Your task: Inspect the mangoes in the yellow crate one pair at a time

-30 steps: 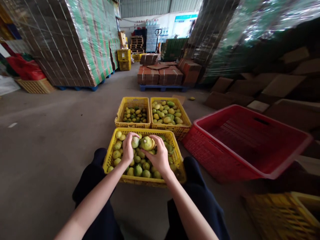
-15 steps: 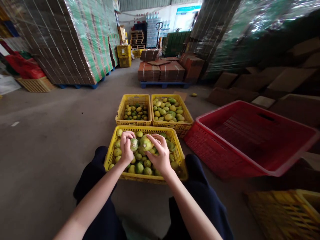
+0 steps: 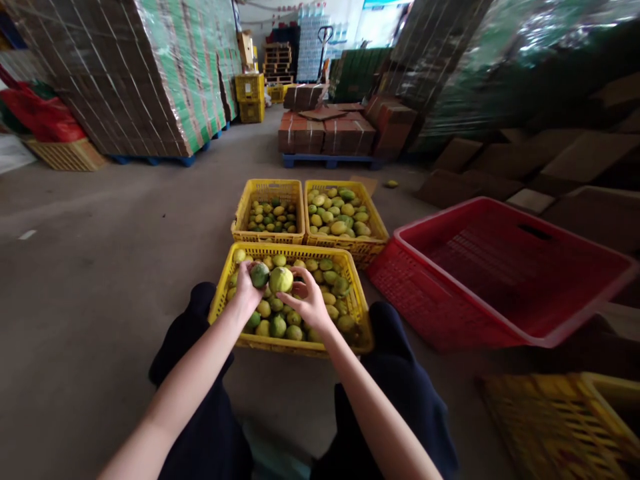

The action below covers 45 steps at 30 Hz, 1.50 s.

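Note:
Over the front yellow crate, my left hand is closed around a dark green lemon. Beside it, a larger yellow-green lemon is pinched at the fingertips of my right hand. The two fruits are side by side, nearly or just touching. Below and around the hands, the crate holds many loose green and yellow lemons. Part of that fruit is hidden by my hands and wrists.
Behind stand a yellow crate of smaller lemons and another of larger, yellower ones. A tilted red crate is at right, above a yellow crate. A stray lemon lies on the floor before cartons on a blue pallet.
Both lemons have turned in my hands and shifted slightly left. My right hand's fingers have loosened from wrapping its lemon to a fingertip hold. The camera view has tipped down a little.

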Each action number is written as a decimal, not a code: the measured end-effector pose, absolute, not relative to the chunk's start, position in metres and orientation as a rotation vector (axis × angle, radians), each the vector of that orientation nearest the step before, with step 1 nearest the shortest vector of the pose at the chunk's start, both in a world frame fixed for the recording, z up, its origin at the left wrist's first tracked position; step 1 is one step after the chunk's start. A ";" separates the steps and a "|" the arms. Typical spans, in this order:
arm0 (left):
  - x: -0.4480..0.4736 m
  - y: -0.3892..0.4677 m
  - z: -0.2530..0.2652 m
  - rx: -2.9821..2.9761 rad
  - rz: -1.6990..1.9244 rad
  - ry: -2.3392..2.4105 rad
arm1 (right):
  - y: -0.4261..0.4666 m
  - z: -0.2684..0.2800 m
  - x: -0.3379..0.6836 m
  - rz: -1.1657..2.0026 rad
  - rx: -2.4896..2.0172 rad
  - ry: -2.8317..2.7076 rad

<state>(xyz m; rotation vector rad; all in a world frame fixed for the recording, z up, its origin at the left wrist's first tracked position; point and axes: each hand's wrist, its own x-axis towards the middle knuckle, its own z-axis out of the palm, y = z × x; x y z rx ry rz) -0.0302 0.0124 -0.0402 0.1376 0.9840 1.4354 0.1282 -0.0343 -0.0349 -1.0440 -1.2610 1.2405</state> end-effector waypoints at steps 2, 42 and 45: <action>-0.029 0.011 -0.033 0.062 1.449 1.014 | -0.034 -0.035 0.127 1.329 -1.036 -1.183; -0.004 0.001 -0.021 -0.133 1.335 0.883 | -0.035 -0.035 0.115 1.565 -0.988 -0.927; -0.003 0.000 -0.021 -0.111 1.345 0.861 | -0.035 -0.034 0.113 1.561 -1.006 -0.930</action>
